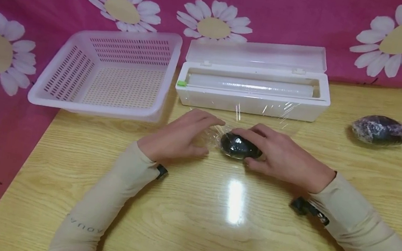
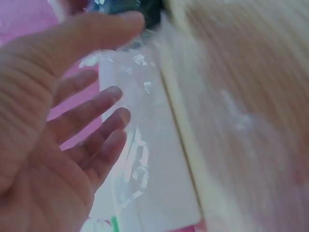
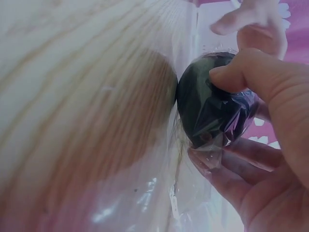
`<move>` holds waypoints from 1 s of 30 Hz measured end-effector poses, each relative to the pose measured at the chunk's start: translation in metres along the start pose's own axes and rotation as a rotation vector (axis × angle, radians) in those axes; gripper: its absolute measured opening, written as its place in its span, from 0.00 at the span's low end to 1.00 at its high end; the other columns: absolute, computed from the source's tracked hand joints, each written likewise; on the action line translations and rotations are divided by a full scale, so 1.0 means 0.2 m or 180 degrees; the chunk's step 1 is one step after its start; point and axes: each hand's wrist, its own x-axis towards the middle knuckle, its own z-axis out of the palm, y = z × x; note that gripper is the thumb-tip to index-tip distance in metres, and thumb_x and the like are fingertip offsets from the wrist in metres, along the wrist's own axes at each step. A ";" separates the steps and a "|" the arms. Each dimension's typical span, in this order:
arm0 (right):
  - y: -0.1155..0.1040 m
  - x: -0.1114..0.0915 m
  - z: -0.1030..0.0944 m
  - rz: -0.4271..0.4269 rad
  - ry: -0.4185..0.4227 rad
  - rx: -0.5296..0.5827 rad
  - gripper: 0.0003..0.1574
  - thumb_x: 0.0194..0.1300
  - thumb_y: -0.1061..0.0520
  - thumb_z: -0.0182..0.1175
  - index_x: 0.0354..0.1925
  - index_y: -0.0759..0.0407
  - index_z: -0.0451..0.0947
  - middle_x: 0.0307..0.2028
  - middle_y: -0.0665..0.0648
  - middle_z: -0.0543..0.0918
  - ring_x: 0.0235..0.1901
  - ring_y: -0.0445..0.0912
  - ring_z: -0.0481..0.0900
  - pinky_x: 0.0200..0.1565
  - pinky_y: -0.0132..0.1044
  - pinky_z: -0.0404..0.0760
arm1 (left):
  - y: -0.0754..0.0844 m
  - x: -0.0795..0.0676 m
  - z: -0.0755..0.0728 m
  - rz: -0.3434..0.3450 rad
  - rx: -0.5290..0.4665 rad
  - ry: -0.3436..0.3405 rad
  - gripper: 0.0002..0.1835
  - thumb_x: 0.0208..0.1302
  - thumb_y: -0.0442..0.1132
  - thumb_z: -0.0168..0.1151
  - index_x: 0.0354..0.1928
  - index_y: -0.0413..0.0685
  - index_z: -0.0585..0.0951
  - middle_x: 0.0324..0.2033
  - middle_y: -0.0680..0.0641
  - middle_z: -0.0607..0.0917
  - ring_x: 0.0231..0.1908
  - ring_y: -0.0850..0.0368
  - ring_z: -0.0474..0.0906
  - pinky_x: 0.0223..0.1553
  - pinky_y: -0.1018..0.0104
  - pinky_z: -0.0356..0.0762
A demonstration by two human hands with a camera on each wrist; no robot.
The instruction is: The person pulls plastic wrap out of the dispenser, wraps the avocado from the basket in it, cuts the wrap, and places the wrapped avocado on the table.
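My right hand (image 1: 277,151) holds a dark, glossy, egg-shaped avocado (image 1: 237,146), its thumb and fingers round one end. Clear cling film (image 3: 210,157) covers the avocado, crinkled along its side in the right wrist view. My left hand (image 1: 181,135) is just left of the avocado, fingers spread and slightly bent, with loose film by the fingertips. In the left wrist view the thumb overlaps the avocado (image 2: 149,9) and the palm holds nothing. The film stretches back to a roll (image 1: 251,85) in a white dispenser box (image 1: 252,103), its lid raised.
A second dark avocado, wrapped in film (image 1: 381,131), lies at the right of the wooden table (image 1: 189,224). At the back left stands a white slotted basket (image 1: 101,109). A green slider (image 1: 181,83) sits at the dispenser's left end. A pink flowered cloth (image 1: 293,15) hangs behind.
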 end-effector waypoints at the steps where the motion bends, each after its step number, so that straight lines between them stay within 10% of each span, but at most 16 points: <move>1: 0.00 0.00 0.00 0.0006 -0.0005 -0.0002 0.46 0.65 0.52 0.70 0.77 0.46 0.65 0.59 0.60 0.79 0.49 0.50 0.84 0.51 0.50 0.87 | -0.01 0.00 0.00 0.0007 0.0074 0.0046 0.35 0.64 0.42 0.69 0.73 0.52 0.70 0.69 0.48 0.76 0.71 0.50 0.67 0.76 0.54 0.65; 11: 0.01 0.00 -0.01 0.0066 -0.0078 -0.0010 0.45 0.65 0.51 0.68 0.77 0.44 0.64 0.59 0.59 0.79 0.49 0.49 0.83 0.52 0.49 0.85 | -0.02 0.03 0.01 0.0430 0.0493 0.1005 0.04 0.67 0.42 0.71 0.39 0.53 0.92 0.46 0.47 0.83 0.54 0.47 0.71 0.60 0.54 0.71; 18: 0.00 0.00 -0.01 0.0100 -0.0142 0.0072 0.44 0.66 0.51 0.68 0.77 0.43 0.65 0.58 0.58 0.78 0.50 0.48 0.80 0.52 0.48 0.84 | 0.05 0.07 -0.01 0.0497 0.0522 0.0812 0.06 0.69 0.39 0.69 0.43 0.50 0.91 0.36 0.50 0.87 0.38 0.54 0.81 0.47 0.60 0.80; 30: 0.00 0.01 -0.01 0.0075 -0.0125 0.0038 0.45 0.65 0.52 0.67 0.78 0.45 0.65 0.59 0.60 0.77 0.48 0.49 0.80 0.51 0.46 0.84 | 0.10 0.11 0.03 0.0370 0.0166 0.0748 0.08 0.71 0.38 0.66 0.48 0.46 0.88 0.45 0.49 0.92 0.49 0.55 0.88 0.57 0.62 0.84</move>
